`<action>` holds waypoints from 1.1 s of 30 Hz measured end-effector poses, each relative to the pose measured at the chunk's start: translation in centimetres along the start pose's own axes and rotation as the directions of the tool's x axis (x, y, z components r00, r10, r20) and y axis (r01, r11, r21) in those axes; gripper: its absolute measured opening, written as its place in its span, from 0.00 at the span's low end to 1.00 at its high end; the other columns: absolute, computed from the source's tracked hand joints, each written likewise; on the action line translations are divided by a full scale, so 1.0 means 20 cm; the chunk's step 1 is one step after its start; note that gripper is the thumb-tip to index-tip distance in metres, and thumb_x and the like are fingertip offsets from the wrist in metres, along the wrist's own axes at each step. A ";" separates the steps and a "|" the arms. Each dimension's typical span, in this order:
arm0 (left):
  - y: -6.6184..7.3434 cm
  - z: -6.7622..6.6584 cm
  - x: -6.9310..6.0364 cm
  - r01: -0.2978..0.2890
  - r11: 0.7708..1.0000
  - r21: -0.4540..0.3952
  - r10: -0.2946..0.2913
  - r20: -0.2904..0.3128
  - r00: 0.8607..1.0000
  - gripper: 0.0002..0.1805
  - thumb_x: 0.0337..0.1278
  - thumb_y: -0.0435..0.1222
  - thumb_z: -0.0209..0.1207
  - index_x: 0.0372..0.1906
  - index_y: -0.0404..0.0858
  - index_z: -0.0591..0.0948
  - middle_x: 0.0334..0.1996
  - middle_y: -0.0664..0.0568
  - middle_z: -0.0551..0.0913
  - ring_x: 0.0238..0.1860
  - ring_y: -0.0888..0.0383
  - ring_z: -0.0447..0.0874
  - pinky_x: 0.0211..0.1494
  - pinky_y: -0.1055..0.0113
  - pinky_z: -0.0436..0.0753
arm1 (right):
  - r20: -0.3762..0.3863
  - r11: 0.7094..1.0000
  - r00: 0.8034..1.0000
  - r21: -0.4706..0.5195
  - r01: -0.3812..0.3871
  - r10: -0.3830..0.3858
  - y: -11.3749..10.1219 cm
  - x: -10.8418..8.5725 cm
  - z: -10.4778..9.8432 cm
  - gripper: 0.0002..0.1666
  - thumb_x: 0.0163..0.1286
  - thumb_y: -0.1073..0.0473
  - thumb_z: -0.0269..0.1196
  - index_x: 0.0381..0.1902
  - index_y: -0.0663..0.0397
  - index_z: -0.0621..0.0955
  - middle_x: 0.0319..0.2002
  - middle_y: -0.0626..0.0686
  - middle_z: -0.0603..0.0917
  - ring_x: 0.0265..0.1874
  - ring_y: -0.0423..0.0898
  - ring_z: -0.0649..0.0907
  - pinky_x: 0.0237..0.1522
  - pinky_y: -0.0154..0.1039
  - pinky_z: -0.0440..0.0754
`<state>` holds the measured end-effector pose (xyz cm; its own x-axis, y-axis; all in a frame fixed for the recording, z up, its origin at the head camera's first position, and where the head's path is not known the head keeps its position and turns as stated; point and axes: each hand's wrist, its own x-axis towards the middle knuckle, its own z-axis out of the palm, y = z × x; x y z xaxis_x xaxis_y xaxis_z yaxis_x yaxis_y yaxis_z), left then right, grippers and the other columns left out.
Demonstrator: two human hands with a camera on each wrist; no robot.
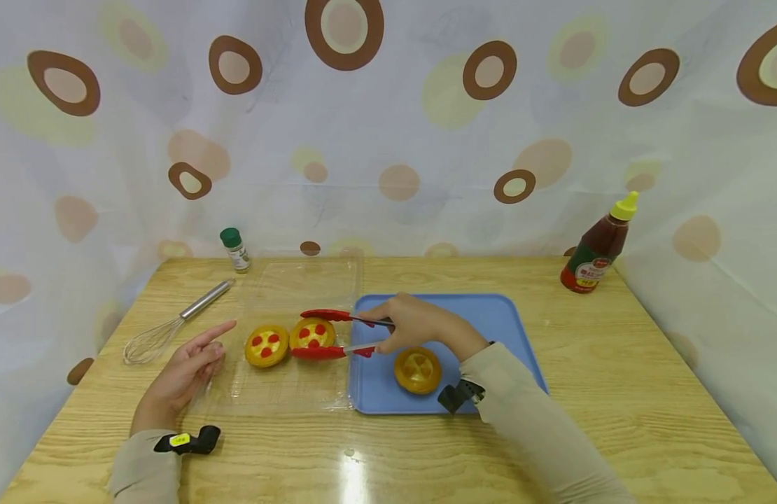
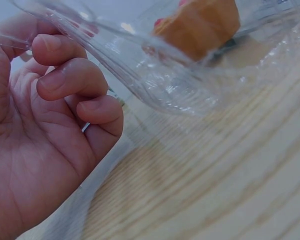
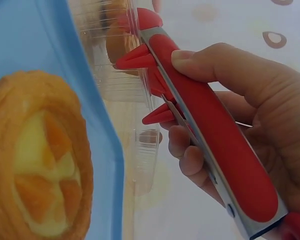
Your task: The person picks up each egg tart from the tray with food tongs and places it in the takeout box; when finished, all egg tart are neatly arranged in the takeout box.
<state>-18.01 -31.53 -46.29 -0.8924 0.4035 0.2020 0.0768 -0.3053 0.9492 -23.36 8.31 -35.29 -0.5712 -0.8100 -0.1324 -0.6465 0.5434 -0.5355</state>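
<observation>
My right hand (image 1: 410,322) grips a pair of red-and-metal tongs (image 3: 210,120), thumb on the red handle. The tongs' red tips stand on either side of a tart with red pieces (image 1: 313,334); whether they touch it is unclear. Another red-topped tart (image 1: 266,346) sits left of it, both in an opened clear plastic container (image 1: 300,392). At the container's left side, my left hand (image 1: 183,371) holds its rim with curled fingers, index finger extended. A tart with orange pieces (image 1: 417,370) lies on a blue tray (image 1: 483,311), beneath my right wrist.
A wire whisk (image 1: 180,318) lies at the left, below a green-capped seasoning jar (image 1: 236,250). At the back right stands a red sauce bottle (image 1: 595,252) with a yellow cap. A patterned curtain (image 1: 388,126) closes off the back and sides of the wooden table (image 1: 288,455).
</observation>
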 end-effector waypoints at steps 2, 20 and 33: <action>0.00 0.00 0.00 0.003 1.000 0.000 -0.003 -0.006 1.000 0.29 0.68 0.20 0.36 0.63 0.48 0.74 0.20 0.50 0.55 0.21 0.54 0.51 0.27 0.64 0.53 | -0.003 1.000 1.000 0.015 -0.005 0.005 0.00 0.00 0.00 0.36 0.60 0.57 0.68 0.66 0.53 0.70 0.10 0.43 0.60 0.10 0.38 0.57 0.18 0.29 0.59; 0.00 0.00 0.01 -0.024 0.999 -0.024 0.025 0.022 0.999 0.29 0.67 0.19 0.36 0.63 0.46 0.73 0.20 0.51 0.57 0.21 0.55 0.51 0.25 0.65 0.54 | -0.016 0.997 0.999 0.070 -0.039 0.040 0.02 -0.01 0.01 0.39 0.57 0.55 0.70 0.66 0.52 0.70 0.13 0.44 0.64 0.10 0.38 0.59 0.19 0.31 0.61; 0.00 0.00 0.00 -0.028 0.999 -0.023 0.028 0.028 0.999 0.29 0.67 0.20 0.36 0.64 0.45 0.73 0.21 0.51 0.56 0.21 0.55 0.50 0.27 0.64 0.53 | -0.028 0.993 0.999 0.112 -0.024 0.027 0.04 -0.04 0.04 0.41 0.56 0.53 0.71 0.66 0.53 0.70 0.18 0.46 0.71 0.12 0.38 0.65 0.19 0.30 0.63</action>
<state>-18.05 -31.57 -46.27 -0.8769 0.4190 0.2357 0.0914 -0.3360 0.9374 -22.97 9.27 -36.25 -0.6024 -0.7886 -0.1234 -0.5721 0.5343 -0.6222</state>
